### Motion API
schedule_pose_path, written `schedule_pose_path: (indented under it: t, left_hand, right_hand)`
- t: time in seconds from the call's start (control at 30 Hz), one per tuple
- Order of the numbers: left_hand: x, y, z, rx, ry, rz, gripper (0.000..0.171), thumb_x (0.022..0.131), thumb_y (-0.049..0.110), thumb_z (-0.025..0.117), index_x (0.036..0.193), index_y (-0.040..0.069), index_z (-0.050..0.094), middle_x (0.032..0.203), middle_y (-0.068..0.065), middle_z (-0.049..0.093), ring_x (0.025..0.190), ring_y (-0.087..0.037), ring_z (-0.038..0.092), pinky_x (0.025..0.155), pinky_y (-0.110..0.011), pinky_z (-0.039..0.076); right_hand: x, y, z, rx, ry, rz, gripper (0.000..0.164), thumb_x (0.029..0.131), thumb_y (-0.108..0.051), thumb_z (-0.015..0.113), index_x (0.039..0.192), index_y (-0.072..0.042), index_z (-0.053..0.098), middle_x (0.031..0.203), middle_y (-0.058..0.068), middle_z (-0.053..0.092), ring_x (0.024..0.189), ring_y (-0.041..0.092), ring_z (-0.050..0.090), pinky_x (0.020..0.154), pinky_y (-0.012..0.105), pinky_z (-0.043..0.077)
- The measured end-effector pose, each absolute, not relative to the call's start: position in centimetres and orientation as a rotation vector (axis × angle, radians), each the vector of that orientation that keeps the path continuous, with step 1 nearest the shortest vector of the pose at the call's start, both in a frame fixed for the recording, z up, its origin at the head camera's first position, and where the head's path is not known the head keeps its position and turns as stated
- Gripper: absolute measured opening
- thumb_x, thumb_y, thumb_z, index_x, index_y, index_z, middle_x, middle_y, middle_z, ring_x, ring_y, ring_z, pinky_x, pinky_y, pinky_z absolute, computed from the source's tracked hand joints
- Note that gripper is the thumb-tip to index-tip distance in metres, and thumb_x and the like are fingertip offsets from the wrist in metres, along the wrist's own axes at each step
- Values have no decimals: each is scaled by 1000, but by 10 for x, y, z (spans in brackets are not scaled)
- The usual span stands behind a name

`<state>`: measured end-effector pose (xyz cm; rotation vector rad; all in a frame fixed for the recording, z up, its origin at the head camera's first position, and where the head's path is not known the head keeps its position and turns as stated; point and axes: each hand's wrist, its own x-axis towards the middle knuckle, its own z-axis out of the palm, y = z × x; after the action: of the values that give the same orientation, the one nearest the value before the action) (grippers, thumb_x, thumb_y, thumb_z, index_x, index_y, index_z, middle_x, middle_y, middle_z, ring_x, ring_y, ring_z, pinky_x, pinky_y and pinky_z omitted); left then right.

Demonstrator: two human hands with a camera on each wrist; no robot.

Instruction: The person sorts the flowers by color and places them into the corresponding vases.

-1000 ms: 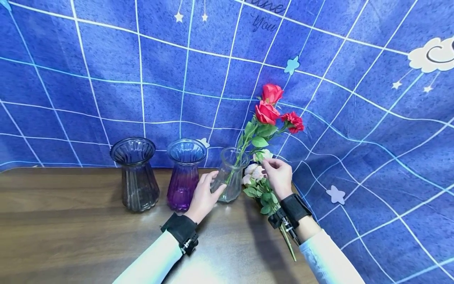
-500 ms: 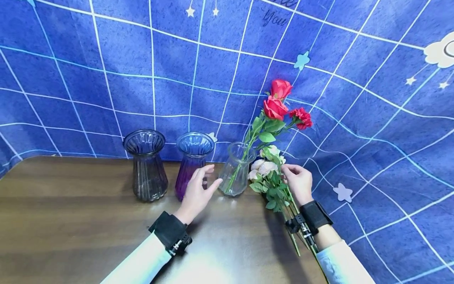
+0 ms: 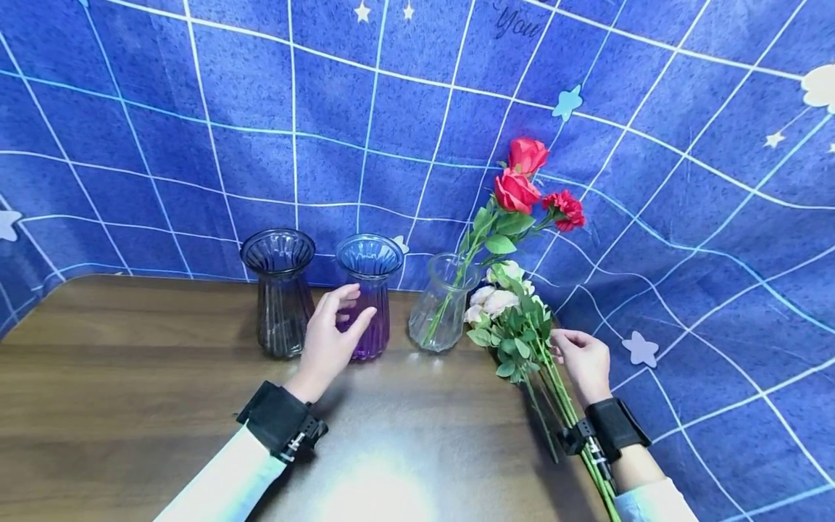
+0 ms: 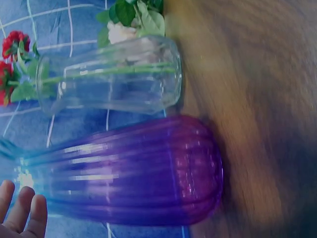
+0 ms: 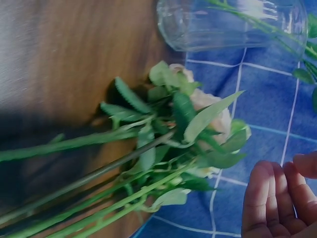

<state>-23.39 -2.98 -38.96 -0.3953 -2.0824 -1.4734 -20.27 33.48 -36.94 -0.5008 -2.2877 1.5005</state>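
My left hand [image 3: 328, 341] hovers in front of the blue-and-purple glass vase [image 3: 373, 319], fingers loosely bent and holding nothing. In the left wrist view, its fingers [image 4: 34, 213] show beside that vase's upper part. To the right stands a clear glass vase [image 3: 424, 319] with red flowers [image 3: 517, 191] leaning out to the right. A bunch of pale flowers [image 3: 501, 301] with green leaves and long stems lies on the table beside it. My right hand [image 3: 583, 362] is just right of those stems; in the right wrist view its relaxed fingers [image 5: 258, 198] are apart from the bunch.
A dark grey ribbed vase [image 3: 283, 312] stands at the left of the row. All the vases are near the back of the wooden table [image 3: 163, 377], against a blue gridded cloth [image 3: 261, 174]. The cloth also runs along the table's right side.
My left hand has moved left, away from the clear vase to in front of the purple one. My right hand has drawn back from the pale blooms towards their stems. The head view has shifted.
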Motion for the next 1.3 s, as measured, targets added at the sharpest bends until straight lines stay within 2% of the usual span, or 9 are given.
schedule_pose_path:
  t: [0.1, 0.37, 0.63, 0.83, 1.07, 1.3]
  left_hand:
    - [-237, -34, -390, -374, -2078, -1472, 43, 85, 16, 69, 123, 3, 53, 115, -14, 59, 103, -28, 58, 82, -45, 51]
    - [-247, -37, -397, -303, -2080, -1450, 45, 85, 20, 69, 124, 3, 53, 120, -19, 50, 107, -34, 54, 84, -49, 51]
    - [-258, -34, -402, -237, -2109, -1485, 52, 84, 20, 70, 128, 2, 47, 126, -19, 46, 109, -33, 52, 85, -47, 49]
    - [-263, -31, -403, -224, -2143, -1509, 57, 85, 21, 69, 131, 1, 44, 127, -19, 45, 114, -34, 49, 94, -47, 45]
    - [-264, -33, -406, -206, -2196, -1527, 60, 86, 25, 68, 134, 1, 43, 132, -19, 45, 122, -35, 48, 105, -46, 41]
    - [-268, -33, -406, -225, -2182, -1507, 61, 85, 25, 69, 134, -2, 44, 131, -20, 49, 125, -32, 48, 107, -42, 40]
  right_hand:
    - [-197, 341, -376, -516, -2316, 1466, 27, 89, -11, 58, 105, 11, 64, 53, -24, 57, 52, -2, 58, 53, 15, 52]
    - [-190, 347, -396, -531, -2431, 1461, 30, 90, -11, 58, 105, 14, 63, 61, -9, 63, 54, -1, 58, 54, 15, 53]
    - [-189, 347, -415, -494, -2628, 1191, 27, 88, -14, 61, 101, 8, 67, 75, 11, 70, 58, 4, 60, 54, 16, 49]
    - [-192, 347, -426, -430, -2701, 889, 20, 84, -17, 66, 93, 0, 72, 81, 13, 72, 62, 7, 56, 59, 23, 43]
    - [-195, 344, -431, -385, -2742, 860, 18, 82, -13, 67, 91, 1, 72, 82, 14, 72, 68, 14, 59, 61, 27, 44]
    - [-202, 342, -433, -329, -2754, 759, 16, 81, -13, 65, 87, -1, 73, 81, 13, 72, 75, 28, 65, 64, 35, 48]
